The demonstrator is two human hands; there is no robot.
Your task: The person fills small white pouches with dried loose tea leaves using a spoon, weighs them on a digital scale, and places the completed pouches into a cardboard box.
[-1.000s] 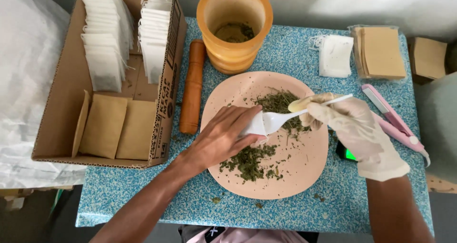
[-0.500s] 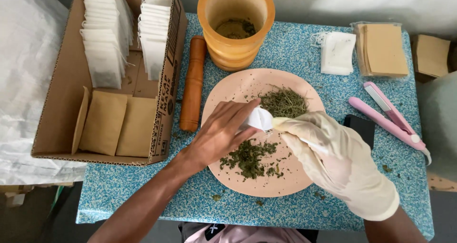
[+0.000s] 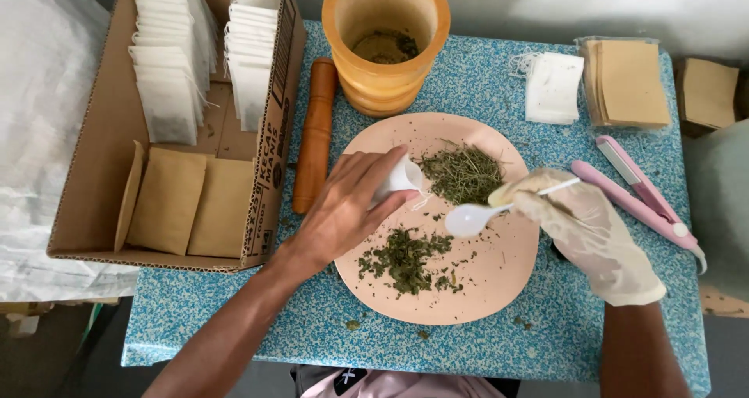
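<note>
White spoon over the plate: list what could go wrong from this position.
1. The white spoon in the gloved right hand looks empty; a rushed scoop could flick dried herbs off the plate.
2. The small white bag held by the left hand has a narrow mouth, so herbs may spill beside it.

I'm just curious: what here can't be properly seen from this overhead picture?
- Small white bag: mostly hidden by the left hand, head view.
- Dark object: covered by the gloved right hand.
- Orange tub contents: shadowed, too dim.
- Cardboard box: top cut off.
</note>
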